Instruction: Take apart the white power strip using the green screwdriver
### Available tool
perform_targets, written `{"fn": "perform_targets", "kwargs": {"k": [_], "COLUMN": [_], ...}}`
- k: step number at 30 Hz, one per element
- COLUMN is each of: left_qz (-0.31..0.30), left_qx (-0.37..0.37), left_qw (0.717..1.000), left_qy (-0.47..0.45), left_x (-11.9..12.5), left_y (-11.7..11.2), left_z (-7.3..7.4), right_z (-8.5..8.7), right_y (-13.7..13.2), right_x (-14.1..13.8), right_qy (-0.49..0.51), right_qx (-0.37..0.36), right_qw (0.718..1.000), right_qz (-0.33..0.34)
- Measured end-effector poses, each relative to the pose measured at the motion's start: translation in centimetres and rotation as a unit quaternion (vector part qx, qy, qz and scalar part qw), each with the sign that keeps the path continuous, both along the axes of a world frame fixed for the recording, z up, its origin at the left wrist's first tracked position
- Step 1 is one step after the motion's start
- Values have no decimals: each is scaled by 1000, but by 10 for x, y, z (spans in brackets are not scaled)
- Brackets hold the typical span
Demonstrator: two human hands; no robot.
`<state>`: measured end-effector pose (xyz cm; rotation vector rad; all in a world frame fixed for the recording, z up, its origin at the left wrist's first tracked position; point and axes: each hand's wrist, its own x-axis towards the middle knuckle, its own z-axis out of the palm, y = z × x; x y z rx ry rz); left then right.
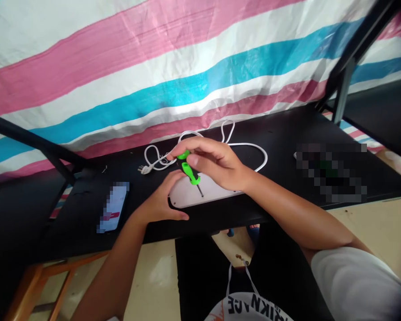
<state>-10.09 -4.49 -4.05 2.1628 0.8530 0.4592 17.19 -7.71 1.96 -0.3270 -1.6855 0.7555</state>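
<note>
A long white power strip (pixel 187 195) lies on the black table, its flat face with small screw holes turned up. My left hand (pixel 160 198) curves around the strip's left end, fingers at the far edge and thumb along the near side; whether the thumb touches is hard to tell. My right hand (pixel 217 162) is closed on the handle of a green and black screwdriver (pixel 194 178). The screwdriver leans, and its tip points down at the strip's face. My right hand and forearm hide the strip's right part.
A white cable (pixel 262 151) loops behind the strip, ending in a plug (pixel 146 169) at the left. A phone (pixel 115 209) lies on the black table (pixel 83 218) to the left. Something blurred out (pixel 330 171) lies at the right. A striped sheet (pixel 187 89) hangs behind.
</note>
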Motion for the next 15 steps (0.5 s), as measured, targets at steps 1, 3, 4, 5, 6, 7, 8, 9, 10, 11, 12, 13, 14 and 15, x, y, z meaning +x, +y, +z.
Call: {"fn": "perform_targets", "kwargs": {"k": [1,3,4,5,6,7,8,9,10,11,12,13,14,15], "left_qz": [16,47,45,40,38,39,40,42,43,43,42,43,43,43], "left_qx": [22,60,68,73,78,80,82,87,92,96,101,104,104,106], "left_qw": [999,996,995,995,995,995,995,995,995,994,994,994,993,993], "left_qy": [28,48,55,53,44,33,26,18,9,-1,-12,-17,-20,-26], "left_x": [1,5,6,8,8,7,7,6,5,6,6,6,7,8], "left_y": [-8,-16,-17,-16,-15,-13,-11,-10,-10,-10,-11,-12,-13,-13], "left_z": [-5,-12,-15,-17,-19,-21,-22,-24,-26,-27,-29,-30,-32,-33], "right_z": [-2,-8,-10,-11,-12,-13,-13,-13,-13,-13,-14,-15,-16,-18], "right_y": [0,0,0,1,1,2,2,2,1,0,-1,-1,-2,-2], "right_x": [-3,-8,-9,-9,-8,-6,-4,-3,-2,-2,-3,-4,-6,-7], "right_qy": [8,26,30,30,28,29,31,35,40,45,49,55,61,66], "right_qx": [17,37,30,10,-16,-45,-71,-94,-109,-115,-112,-100,-85,-72], "right_qw": [1000,998,997,997,997,998,997,995,993,991,992,993,994,994], "right_qz": [-15,-54,-67,-72,-63,-44,-16,13,37,47,41,20,-12,-46]}}
